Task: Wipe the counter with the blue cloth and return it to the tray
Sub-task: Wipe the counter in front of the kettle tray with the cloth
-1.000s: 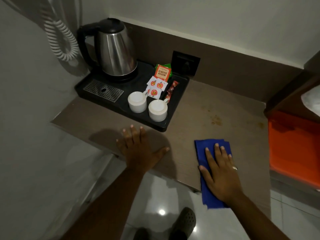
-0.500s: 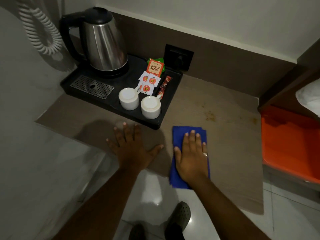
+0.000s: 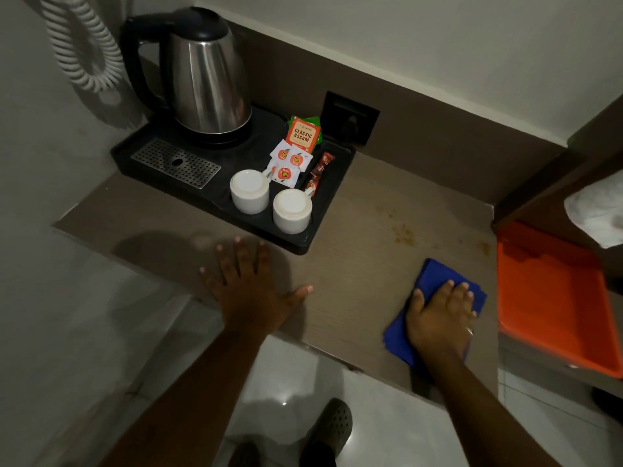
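A folded blue cloth [image 3: 435, 274] lies on the brown counter [image 3: 364, 264] near its front right edge. My right hand [image 3: 438, 315] presses flat on top of the cloth, fingers together, covering most of it. My left hand [image 3: 251, 288] rests flat on the counter with fingers spread, just in front of the black tray [image 3: 303, 244]. An orange tray [image 3: 556, 305] sits on a lower surface to the right of the counter, close beside the cloth. Brownish stains [image 3: 403, 234] mark the counter beyond the cloth.
The black tray holds a steel kettle [image 3: 205, 79], two white cups [image 3: 251, 190], tea sachets [image 3: 301, 136] and a metal drip grate [image 3: 175, 161]. A coiled cord [image 3: 81, 52] hangs on the left wall. A wall socket [image 3: 349, 117] sits behind. My shoe [image 3: 328, 429] shows on the floor below.
My right hand has slid the blue cloth to the right along the counter's front, away from the black tray toward the orange tray. My left hand has stayed planted.
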`<state>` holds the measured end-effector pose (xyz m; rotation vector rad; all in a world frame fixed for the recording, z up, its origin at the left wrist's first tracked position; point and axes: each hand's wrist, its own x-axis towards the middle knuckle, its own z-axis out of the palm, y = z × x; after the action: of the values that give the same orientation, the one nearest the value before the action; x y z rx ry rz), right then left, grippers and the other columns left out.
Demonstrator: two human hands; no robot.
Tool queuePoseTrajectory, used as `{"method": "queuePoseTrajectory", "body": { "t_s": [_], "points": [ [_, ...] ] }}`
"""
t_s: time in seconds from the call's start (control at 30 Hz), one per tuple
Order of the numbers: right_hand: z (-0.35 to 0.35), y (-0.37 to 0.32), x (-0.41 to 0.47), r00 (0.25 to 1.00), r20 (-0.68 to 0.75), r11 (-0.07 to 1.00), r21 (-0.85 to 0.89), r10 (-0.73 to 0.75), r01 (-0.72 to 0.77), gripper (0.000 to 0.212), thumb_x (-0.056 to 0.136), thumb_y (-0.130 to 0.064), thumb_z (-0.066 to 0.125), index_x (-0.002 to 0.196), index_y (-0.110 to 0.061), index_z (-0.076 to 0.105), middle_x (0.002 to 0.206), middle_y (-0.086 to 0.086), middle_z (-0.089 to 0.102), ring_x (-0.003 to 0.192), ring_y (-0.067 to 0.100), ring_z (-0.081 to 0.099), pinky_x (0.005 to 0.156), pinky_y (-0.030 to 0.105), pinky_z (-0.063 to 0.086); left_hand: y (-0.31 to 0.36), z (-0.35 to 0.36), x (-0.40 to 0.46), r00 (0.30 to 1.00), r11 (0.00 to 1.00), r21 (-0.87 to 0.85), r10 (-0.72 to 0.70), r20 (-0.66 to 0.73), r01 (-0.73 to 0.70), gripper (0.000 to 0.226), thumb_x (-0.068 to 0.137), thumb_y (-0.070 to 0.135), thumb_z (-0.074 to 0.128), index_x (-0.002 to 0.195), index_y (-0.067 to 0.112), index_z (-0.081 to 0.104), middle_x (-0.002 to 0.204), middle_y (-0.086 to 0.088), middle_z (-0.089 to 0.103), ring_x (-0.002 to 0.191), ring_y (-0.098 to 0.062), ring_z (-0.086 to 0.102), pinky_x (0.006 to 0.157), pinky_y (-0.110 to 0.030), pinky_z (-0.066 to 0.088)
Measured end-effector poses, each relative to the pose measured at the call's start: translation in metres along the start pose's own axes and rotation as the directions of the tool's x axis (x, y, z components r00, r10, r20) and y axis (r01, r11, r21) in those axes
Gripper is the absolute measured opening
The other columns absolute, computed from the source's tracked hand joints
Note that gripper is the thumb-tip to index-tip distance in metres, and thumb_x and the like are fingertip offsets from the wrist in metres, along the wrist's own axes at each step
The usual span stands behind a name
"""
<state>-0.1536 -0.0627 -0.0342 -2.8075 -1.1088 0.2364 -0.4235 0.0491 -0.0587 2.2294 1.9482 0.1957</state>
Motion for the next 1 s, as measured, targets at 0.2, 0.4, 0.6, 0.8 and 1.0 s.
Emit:
{"method": "queuePoseTrajectory", "body": {
  "t_s": [0.2,0.4,0.6,0.8,1.0],
  "points": [
    [0.027,-0.086,-0.048,0.935,0.051,0.937,0.033,-0.350,0.349,0.071,0.096,-0.053,0.013,0.151,-0.011,0.001,0.161,0.013,0.000,0.148,0.028,-0.004,0.119,0.045,-0.002,-0.004,0.000,0.002,1.000,1.000,0.016,0.000,0.023,0.000,0.128,0.056,0.103,0.007,0.154,0.020,0.018,0.162,-0.025,0.014,0.145,-0.052,0.008,0.109,-0.075,0.005],
    [0.014,-0.010,-0.066,0.744,0.146,0.753,0.008,-0.652,0.658,0.066,0.097,-0.058,0.015,0.152,-0.022,0.006,0.160,-0.001,0.000,0.148,0.014,-0.007,0.119,0.040,0.000,-0.001,-0.003,0.004,0.998,0.999,0.028,-0.022,0.060,0.021,0.128,0.054,0.103,0.010,0.154,0.022,0.012,0.163,-0.023,0.008,0.146,-0.051,0.003,0.110,-0.076,0.005],
    [-0.012,0.090,-0.035,0.936,0.094,0.941,0.001,-0.338,0.340,0.068,0.096,-0.057,0.013,0.152,-0.019,0.004,0.161,0.005,0.001,0.148,0.021,-0.001,0.120,0.046,0.006,0.003,-0.008,-0.005,0.996,1.000,0.021,0.003,0.086,-0.004,0.125,0.060,0.100,0.015,0.154,0.018,0.013,0.162,-0.025,0.007,0.146,-0.052,0.002,0.111,-0.077,0.007],
    [-0.008,0.026,0.010,0.994,-0.003,0.994,0.003,0.113,-0.113,0.069,0.099,-0.046,0.022,0.151,-0.003,0.007,0.160,0.020,0.004,0.147,0.034,0.002,0.119,0.050,0.005,0.002,-0.008,-0.005,0.998,1.000,-0.002,0.012,0.053,-0.012,0.123,0.061,0.097,0.020,0.154,0.016,0.020,0.162,-0.025,0.010,0.147,-0.051,0.004,0.112,-0.074,0.005],
    [0.019,-0.072,-0.011,0.979,0.022,0.979,0.013,-0.204,0.204,0.071,0.098,-0.050,0.018,0.151,-0.005,0.006,0.161,0.018,0.004,0.148,0.032,0.001,0.118,0.047,0.000,0.003,0.000,0.002,0.998,1.000,0.014,0.011,0.054,-0.011,0.125,0.060,0.099,0.018,0.154,0.016,0.019,0.162,-0.026,0.013,0.146,-0.051,0.008,0.112,-0.072,0.006]
  ]
}}
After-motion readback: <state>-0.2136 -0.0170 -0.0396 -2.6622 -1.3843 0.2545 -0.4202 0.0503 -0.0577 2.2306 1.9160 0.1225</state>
